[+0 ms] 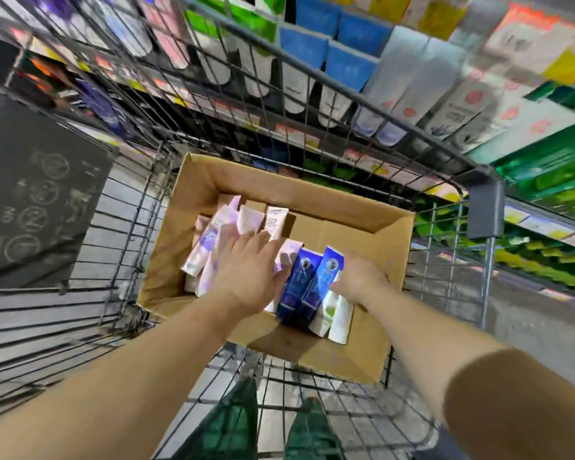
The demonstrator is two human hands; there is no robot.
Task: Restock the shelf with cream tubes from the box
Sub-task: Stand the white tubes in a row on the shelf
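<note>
The two dark blue plastic cream tubes [307, 283] lie in the open brown cardboard box [352, 214], long axes running away from me, between my hands. My right hand [359, 280] curls onto the white tubes [334, 310] beside them; my left hand [246, 273] lies flat, fingers straight, on the pale pink tubes [213, 247]. Either hand is near enough to lift them.
</note>
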